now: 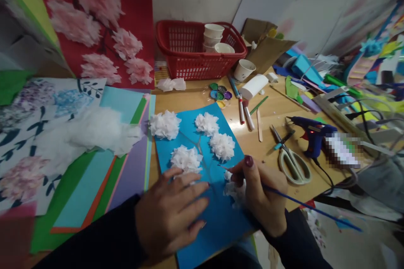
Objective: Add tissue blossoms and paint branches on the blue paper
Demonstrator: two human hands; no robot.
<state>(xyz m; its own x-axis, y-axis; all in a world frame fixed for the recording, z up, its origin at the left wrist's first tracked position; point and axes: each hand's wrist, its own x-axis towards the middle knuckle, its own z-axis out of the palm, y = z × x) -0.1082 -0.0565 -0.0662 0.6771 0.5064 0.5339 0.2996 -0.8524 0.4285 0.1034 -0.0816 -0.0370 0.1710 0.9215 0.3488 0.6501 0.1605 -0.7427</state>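
Observation:
A blue sheet lies on the wooden table with thin grey painted branches and several white crumpled-paper flowers on it. My left hand rests palm down on the sheet with its fingers spread, the fingertips at the lower edge of the left flower. My right hand is closed in a pinch around a thin blue paintbrush. The brush tip is over the sheet, below the right flower. Another white flower is partly hidden by my right hand.
Scissors and a blue glue gun lie at the right. Paint pots, markers and a red basket with paper cups are behind the sheet. Coloured papers and white fluff are at the left.

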